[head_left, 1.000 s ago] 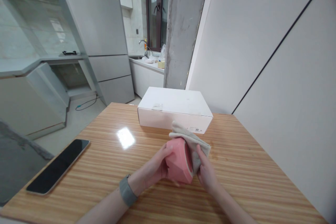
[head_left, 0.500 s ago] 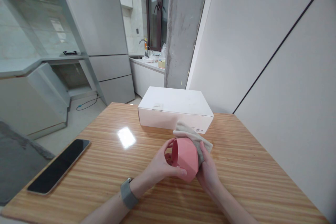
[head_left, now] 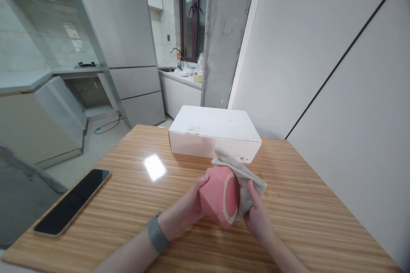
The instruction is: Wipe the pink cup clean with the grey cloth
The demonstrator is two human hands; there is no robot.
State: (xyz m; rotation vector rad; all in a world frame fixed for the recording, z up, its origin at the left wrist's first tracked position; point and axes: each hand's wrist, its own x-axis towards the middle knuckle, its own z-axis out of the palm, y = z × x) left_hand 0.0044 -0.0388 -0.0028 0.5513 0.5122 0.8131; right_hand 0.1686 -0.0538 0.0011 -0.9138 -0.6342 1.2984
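A pink faceted ceramic pot (head_left: 212, 194) is tilted on its side above the table, its base with a pale unglazed ring turned to the right. My left hand (head_left: 191, 204) grips it from the left, the thumb on top and the other fingers hidden behind it. In my right hand (head_left: 259, 213) is a light grey cloth (head_left: 245, 181), pinched under the thumb. The cloth lies against the far right side of the pot, beside its base. The pot's mouth is out of sight.
A white cardboard box (head_left: 214, 126) stands at the back of the wood-grain table (head_left: 128, 209). A dark-screened phone (head_left: 73, 200) lies near the left edge. Beyond are a fridge (head_left: 112, 21), a sink counter (head_left: 181, 89) and a white wall panel (head_left: 304, 42) on the right.
My left hand has turned the pot so its mouth faces away and its base shows. My right hand has shifted slightly right with the cloth, drawing it off the base.
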